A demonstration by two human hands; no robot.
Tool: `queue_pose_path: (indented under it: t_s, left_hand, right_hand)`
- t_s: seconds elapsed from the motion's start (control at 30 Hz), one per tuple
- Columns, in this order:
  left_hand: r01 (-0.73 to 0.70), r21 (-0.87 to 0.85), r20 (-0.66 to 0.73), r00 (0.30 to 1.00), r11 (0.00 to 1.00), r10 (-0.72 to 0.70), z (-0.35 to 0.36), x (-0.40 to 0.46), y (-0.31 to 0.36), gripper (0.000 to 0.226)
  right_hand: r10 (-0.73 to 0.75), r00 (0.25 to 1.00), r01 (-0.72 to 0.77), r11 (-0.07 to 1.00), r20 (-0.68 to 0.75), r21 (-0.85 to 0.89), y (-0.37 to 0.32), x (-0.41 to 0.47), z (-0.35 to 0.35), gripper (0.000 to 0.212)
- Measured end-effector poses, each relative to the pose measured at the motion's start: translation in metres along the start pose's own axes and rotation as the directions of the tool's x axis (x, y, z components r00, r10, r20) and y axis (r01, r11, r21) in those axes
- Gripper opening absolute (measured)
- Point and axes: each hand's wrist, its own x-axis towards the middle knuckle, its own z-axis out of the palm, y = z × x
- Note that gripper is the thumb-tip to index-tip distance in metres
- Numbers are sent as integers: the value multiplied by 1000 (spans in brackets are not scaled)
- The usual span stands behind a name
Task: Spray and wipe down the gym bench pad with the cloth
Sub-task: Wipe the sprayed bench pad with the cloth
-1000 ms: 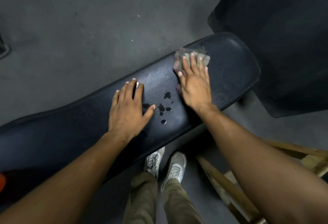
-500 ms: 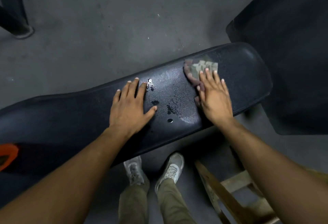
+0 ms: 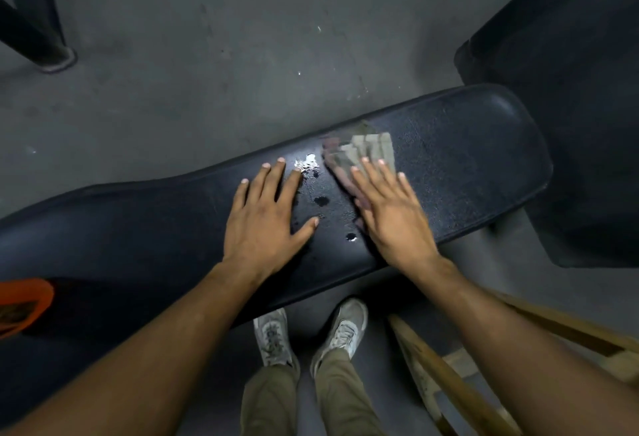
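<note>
A long black gym bench pad (image 3: 466, 159) runs from lower left to upper right. A folded grey-green cloth (image 3: 371, 148) lies on it, blurred by motion, and my right hand (image 3: 390, 217) presses flat on the cloth's near part. My left hand (image 3: 266, 217) rests flat on the pad just to the left, fingers spread, holding nothing. Between the hands are wet drops and a shiny puddle (image 3: 307, 163). No spray bottle is in view.
A second dark pad (image 3: 570, 107) stands close on the right. A wooden frame (image 3: 449, 383) lies on the floor at lower right beside my shoes (image 3: 342, 328). An orange object (image 3: 20, 304) sits at the left edge, with a black equipment leg (image 3: 38, 34) upper left.
My right hand has slid the cloth leftward along the pad, closer to my left hand and over the wet patch. The left hand has stayed planted.
</note>
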Motion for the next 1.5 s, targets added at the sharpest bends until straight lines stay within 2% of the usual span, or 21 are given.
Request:
queue_pose_path:
  t_s: [0.13, 0.2, 0.37, 0.43, 0.5, 0.6, 0.7, 0.8, 0.97, 1.07, 1.13, 1.2, 1.3, 1.37, 1.43, 1.5]
  left_hand:
    - [2, -21, -24, 1000, 1000, -3, -1, -2, -17, 86]
    - [9, -51, -43, 999, 999, -11, 4, -4, -19, 86]
    - [18, -54, -50, 999, 998, -20, 13, -15, -17, 88]
    - [10, -47, -38, 999, 999, -11, 13, -20, -21, 89]
    - [-5, -42, -32, 999, 999, 3, 12, -25, -27, 90]
    - [-14, -23, -30, 999, 1000, 14, 12, -33, -38, 91]
    - [-16, -2, -35, 999, 1000, 16, 12, -41, -49, 92]
    - [-16, 2, -56, 998, 1000, 17, 15, -45, -53, 92]
    - [-23, 14, -84, 996, 1000, 24, 21, -44, -55, 92]
    - [-36, 15, -74, 997, 999, 37, 23, -47, -57, 93]
    - [-46, 6, -73, 996, 999, 46, 22, -48, -59, 92]
    - [-52, 1, -77, 996, 999, 52, 20, -48, -59, 92]
    - [-54, 0, -91, 994, 999, 54, 22, -47, -59, 92]
    - [-51, 5, -110, 993, 999, 51, 24, -47, -58, 93]
    - [-46, 16, -127, 991, 999, 47, 27, -47, -57, 93]
    - [-39, 16, -140, 989, 999, 41, 29, -47, -54, 92]
  right_hand:
    - [179, 981, -174, 982, -72, 78, -2, 32, -5, 56]
    - [197, 977, -186, 975, -87, 123, -22, 52, -2, 56]
    - [-6, 1000, 8, 998, -28, 61, -70, 48, 18, 61]
    - [-92, 996, 92, 995, -6, 29, -71, 26, 23, 64]
    - [-102, 995, 102, 995, 15, -3, -59, 1, 24, 70]
    - [31, 1000, -31, 999, 1, -9, -37, -18, 14, 80]
    - [175, 984, -174, 984, -37, 28, -29, 4, 10, 69]
    - [228, 970, -217, 969, -87, 116, -51, 44, 10, 59]
    - [-3, 997, 7, 999, -76, 43, -105, 57, 30, 59]
    - [-33, 997, 35, 999, -73, 32, -104, 11, 45, 64]
    - [17, 997, -15, 1000, -71, 18, -87, -26, 49, 69]
    - [136, 988, -134, 991, -79, 28, -61, -55, 48, 71]
    - [337, 934, -328, 940, -121, 90, -30, -64, 40, 63]
    - [429, 887, -403, 900, -172, 168, -27, -48, 34, 60]
    - [452, 869, -410, 885, -201, 218, -42, -26, 34, 60]
    - [355, 911, -321, 930, -209, 180, -66, -14, 39, 59]
